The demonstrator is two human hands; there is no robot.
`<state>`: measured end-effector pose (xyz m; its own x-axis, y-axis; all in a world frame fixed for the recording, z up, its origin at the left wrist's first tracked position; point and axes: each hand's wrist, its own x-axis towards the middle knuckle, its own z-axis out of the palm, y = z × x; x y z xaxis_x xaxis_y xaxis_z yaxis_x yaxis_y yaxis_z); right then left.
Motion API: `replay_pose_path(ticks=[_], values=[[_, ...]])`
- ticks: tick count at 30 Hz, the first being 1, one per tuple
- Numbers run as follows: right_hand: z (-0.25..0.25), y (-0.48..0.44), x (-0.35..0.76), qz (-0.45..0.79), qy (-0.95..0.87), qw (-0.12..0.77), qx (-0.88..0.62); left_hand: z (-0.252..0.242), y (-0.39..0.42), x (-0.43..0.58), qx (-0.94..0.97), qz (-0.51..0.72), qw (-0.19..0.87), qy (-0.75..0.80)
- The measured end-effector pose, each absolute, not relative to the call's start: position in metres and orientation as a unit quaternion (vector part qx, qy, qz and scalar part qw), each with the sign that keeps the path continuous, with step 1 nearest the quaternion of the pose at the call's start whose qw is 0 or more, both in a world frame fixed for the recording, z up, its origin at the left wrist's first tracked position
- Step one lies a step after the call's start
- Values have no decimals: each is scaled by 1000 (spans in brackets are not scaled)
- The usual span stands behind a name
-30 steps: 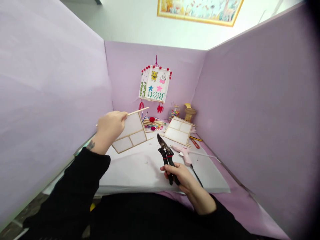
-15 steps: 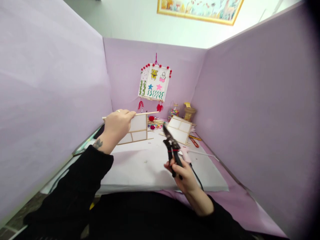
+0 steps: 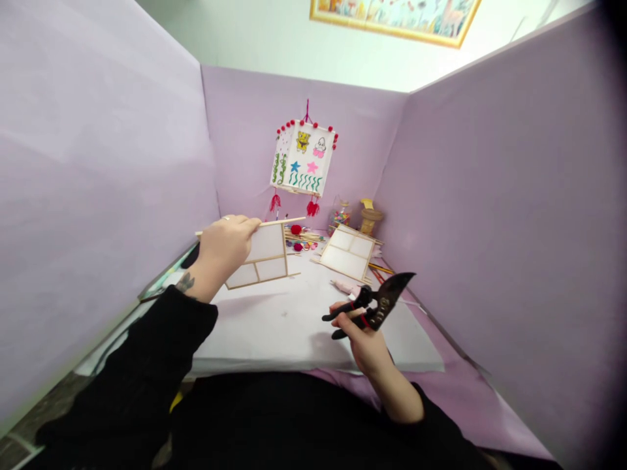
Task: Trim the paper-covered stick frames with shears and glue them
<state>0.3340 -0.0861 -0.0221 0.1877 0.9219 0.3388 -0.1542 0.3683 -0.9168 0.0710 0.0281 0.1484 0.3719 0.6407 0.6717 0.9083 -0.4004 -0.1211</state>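
Note:
My left hand point(image 3: 226, 245) grips the top stick of a wooden frame panel point(image 3: 269, 245) backed with white sheet, holding it upright above the table. Thin sticks divide this panel into sections, and my hand hides its left part. In my right hand point(image 3: 365, 339) is a pair of pruning shears point(image 3: 379, 301) with black handles and dark blades, which point up and to the right. My fingers wrap its handles. A second white panel with a stick frame point(image 3: 347, 251) lies tilted beyond the shears.
A decorated lantern point(image 3: 306, 156) with red pompoms and tassels hangs at the back. Below it lie sticks point(image 3: 308, 236) and red yarn balls point(image 3: 296, 230). A jar of colourful bits point(image 3: 340, 215) stands at the back right, near a pink glue gun point(image 3: 344, 287). Lilac walls point(image 3: 490, 196) enclose the table.
My right hand has turned the shears, so the blades swung from pointing up and left to up and right. The left hand with its panel shifted slightly left.

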Motion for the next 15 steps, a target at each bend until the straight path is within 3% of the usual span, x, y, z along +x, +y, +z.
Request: replay_pose_path(ticks=[9, 15], values=[[-9, -95, 334, 581, -473, 546, -374, 143, 30, 75, -792, -270, 256, -485], [-13, -85, 340, 546, -502, 508, -438, 146, 30, 78, -793, -273, 260, -479]])
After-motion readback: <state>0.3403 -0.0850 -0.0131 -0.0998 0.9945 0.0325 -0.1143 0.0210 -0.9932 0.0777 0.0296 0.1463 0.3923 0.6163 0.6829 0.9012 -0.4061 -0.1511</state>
